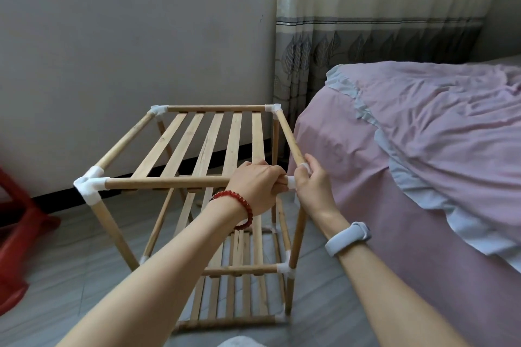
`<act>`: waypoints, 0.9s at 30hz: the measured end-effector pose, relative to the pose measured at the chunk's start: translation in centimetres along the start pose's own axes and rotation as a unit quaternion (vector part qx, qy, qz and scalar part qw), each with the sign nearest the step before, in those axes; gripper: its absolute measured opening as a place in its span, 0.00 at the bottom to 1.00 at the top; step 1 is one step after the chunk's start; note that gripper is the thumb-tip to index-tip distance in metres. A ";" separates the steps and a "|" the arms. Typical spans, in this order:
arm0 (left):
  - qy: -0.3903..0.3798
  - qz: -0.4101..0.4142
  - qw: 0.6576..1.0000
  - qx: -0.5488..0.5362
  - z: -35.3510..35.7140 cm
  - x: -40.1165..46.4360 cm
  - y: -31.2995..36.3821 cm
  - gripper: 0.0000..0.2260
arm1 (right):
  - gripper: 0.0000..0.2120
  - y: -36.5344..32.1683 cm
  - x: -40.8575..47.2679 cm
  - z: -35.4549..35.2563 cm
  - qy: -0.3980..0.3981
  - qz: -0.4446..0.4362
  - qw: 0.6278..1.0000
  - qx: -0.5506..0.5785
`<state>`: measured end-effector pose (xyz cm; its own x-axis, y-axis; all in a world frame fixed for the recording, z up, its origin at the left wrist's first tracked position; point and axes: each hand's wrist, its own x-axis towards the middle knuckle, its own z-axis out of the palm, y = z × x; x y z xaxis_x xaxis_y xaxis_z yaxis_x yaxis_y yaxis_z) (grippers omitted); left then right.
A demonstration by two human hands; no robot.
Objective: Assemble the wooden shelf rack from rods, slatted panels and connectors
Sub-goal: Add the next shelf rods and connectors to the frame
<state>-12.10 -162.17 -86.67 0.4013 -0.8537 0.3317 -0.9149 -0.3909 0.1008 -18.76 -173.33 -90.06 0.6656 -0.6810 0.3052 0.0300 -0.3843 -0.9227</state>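
Two hands hide near right top corner: your left hand (255, 184) curled round front rod (166, 184), your right hand (311, 182) gripping white connector (291, 182), mostly covered. Red stool (17, 234) cut off left; bed (423, 149) close right. Rack (214, 191) upright on floor between them, long axis vertical, slats (208, 144) running away from you.

The rack (197, 177) under my fingers (277, 177) is pale bare wood, matt, its rods smooth and slats grainy. Its corner connectors (90, 183) look like white matt plastic, though I can't be sure. The bed (423, 135) wears soft, creased pink cloth.
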 end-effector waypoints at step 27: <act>0.080 -0.131 0.988 -0.036 1.3 -2.1 0.9 0.09 | 0.20 0.1 -0.4 1.3 -0.089 0.077 0.992 0.050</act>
<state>-13.76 -161.18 -88.45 0.6173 -0.6596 0.4288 -0.7841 -0.5604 0.2667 -18.09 -172.33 -90.61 0.7892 -0.6022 0.1208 -0.0143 -0.2146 -0.9766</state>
